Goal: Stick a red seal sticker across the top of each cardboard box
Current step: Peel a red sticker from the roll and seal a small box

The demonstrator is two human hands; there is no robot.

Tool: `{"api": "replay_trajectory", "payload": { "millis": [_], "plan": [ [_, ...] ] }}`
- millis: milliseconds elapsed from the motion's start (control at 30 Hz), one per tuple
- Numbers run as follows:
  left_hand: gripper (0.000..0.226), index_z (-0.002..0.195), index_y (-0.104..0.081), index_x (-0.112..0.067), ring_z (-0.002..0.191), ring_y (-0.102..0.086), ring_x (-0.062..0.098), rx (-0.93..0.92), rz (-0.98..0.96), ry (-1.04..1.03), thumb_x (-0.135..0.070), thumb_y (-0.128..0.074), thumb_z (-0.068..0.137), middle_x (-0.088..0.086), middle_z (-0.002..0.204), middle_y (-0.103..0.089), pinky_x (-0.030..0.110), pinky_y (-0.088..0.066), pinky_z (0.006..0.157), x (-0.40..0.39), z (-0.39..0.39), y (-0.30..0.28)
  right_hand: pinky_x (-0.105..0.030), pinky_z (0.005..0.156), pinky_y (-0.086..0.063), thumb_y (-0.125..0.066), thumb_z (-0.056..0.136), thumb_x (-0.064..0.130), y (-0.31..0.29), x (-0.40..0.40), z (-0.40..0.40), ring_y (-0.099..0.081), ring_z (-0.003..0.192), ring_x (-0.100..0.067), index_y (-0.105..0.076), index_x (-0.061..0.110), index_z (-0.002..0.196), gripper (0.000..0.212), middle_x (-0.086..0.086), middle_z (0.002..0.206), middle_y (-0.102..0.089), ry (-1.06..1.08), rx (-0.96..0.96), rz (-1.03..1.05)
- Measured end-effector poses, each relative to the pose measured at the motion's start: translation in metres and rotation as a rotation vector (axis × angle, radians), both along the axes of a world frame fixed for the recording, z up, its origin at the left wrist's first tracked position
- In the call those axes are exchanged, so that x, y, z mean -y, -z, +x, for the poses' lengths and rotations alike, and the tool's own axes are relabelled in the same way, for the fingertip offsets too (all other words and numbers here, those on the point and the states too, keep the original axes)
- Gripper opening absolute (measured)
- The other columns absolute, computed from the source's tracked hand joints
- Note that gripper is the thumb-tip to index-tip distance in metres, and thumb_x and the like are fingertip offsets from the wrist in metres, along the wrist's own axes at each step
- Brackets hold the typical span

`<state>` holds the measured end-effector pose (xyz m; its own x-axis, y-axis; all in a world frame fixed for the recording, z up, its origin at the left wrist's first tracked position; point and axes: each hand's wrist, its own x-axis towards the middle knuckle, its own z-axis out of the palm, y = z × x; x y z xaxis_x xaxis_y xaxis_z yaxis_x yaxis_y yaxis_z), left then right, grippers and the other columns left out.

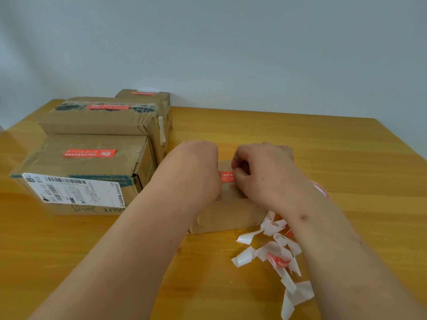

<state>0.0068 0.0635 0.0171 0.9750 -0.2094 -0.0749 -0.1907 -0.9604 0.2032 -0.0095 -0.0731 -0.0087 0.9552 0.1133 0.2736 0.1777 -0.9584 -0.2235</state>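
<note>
**Seal sticker being laid on centre box**

At centre frame: small cardboard box [227, 215] on wooden tabletop [335, 146], largely covered by both forearms. Across its top, a red seal sticker [227, 177], only a short length visible between the two hands.

Left hand [198, 167], seen from the back, over the left part of the box top, touching the sticker's left end. Fingers hidden from the camera; grip cannot be told.

Right hand [261, 167] over the right part of the box top, fingers curled, grip narrow, fingertips pinched on the sticker's right end.

At left and upper left of frame: three further boxes, close together. Nearest box [92, 179] with a red sticker on top and a white shipping label [74, 189] on its front face. Middle box [99, 118] behind it with a red sticker on dark printed tape. Rear box [147, 94] at the wall, red sticker on top.

At lower right: scatter of curled white backing strips [275, 252] on the tabletop, just beside the centre box, with one red sticker piece [278, 260] among them. Another red-and-white piece [321, 189] showing beyond the right wrist.
</note>
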Motion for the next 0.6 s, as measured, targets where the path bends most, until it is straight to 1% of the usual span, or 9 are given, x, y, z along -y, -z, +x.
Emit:
{"api": "replay_trajectory", "payload": {
  "millis": [67, 167, 267, 333, 433, 533, 600],
  "plan": [
    [0.011, 0.097, -0.062, -0.022, 0.083, -0.060, 0.017, 0.006, 0.000, -0.001, -0.023, -0.065, 0.087, -0.002, 0.089, -0.062, 0.030, -0.050, 0.067, -0.001, -0.001, 0.001, -0.036, 0.092, -0.027, -0.049, 0.088, 0.022, -0.001, 0.000, 0.000, -0.050, 0.095, -0.014, -0.061, 0.028, 0.089, 0.014, 0.012, 0.086, -0.060, 0.000, 0.000, -0.018],
    [0.012, 0.092, -0.058, -0.027, 0.083, -0.057, 0.019, 0.091, -0.013, 0.008, -0.024, -0.066, 0.084, -0.004, 0.085, -0.057, 0.035, -0.052, 0.067, -0.003, -0.005, 0.002, -0.037, 0.092, -0.025, -0.048, 0.089, 0.026, -0.003, -0.001, 0.000, -0.051, 0.095, -0.014, -0.060, 0.030, 0.088, 0.013, 0.011, 0.086, -0.062, 0.016, 0.007, -0.059],
    [0.012, 0.094, -0.056, -0.029, 0.087, -0.057, 0.020, 0.076, 0.031, 0.017, -0.024, -0.062, 0.085, -0.005, 0.089, -0.058, 0.036, -0.051, 0.069, -0.002, -0.005, -0.002, -0.039, 0.093, -0.023, -0.048, 0.087, 0.034, -0.006, -0.001, 0.000, -0.051, 0.098, -0.016, -0.060, 0.032, 0.091, 0.012, 0.010, 0.090, -0.061, 0.068, 0.026, -0.122],
    [0.010, 0.095, -0.056, -0.029, 0.088, -0.057, 0.020, 0.066, 0.072, 0.017, -0.025, -0.060, 0.087, -0.004, 0.092, -0.059, 0.035, -0.049, 0.067, -0.001, -0.002, -0.004, -0.041, 0.095, -0.022, -0.051, 0.086, 0.042, -0.008, 0.003, 0.000, -0.052, 0.101, -0.016, -0.060, 0.033, 0.093, 0.014, 0.011, 0.093, -0.059, 0.114, 0.021, -0.146],
    [0.008, 0.097, -0.055, -0.026, 0.085, -0.056, 0.020, 0.071, 0.112, 0.030, -0.027, -0.058, 0.089, -0.004, 0.089, -0.056, 0.034, -0.046, 0.065, -0.001, 0.000, -0.004, -0.040, 0.094, -0.022, -0.054, 0.084, 0.052, -0.008, 0.010, 0.000, -0.051, 0.099, -0.015, -0.061, 0.034, 0.091, 0.020, 0.011, 0.092, -0.053, 0.163, -0.024, -0.107],
    [0.010, 0.092, -0.054, -0.023, 0.081, -0.055, 0.020, 0.066, 0.125, 0.022, -0.031, -0.060, 0.089, -0.003, 0.084, -0.054, 0.033, -0.044, 0.064, 0.000, 0.003, -0.006, -0.039, 0.091, -0.023, -0.056, 0.083, 0.057, -0.006, 0.013, 0.000, -0.051, 0.094, -0.013, -0.058, 0.035, 0.090, 0.023, 0.012, 0.091, -0.051, 0.190, -0.079, -0.036],
    [0.022, 0.084, -0.053, -0.021, 0.077, -0.055, 0.019, 0.048, 0.169, 0.017, -0.041, -0.064, 0.086, -0.002, 0.081, -0.053, 0.034, -0.045, 0.063, 0.001, 0.006, -0.010, -0.039, 0.093, -0.025, -0.056, 0.082, 0.058, -0.006, 0.015, 0.001, -0.051, 0.093, -0.013, -0.056, 0.036, 0.090, 0.024, 0.012, 0.094, -0.051, 0.199, -0.101, -0.008]
  ]
}}
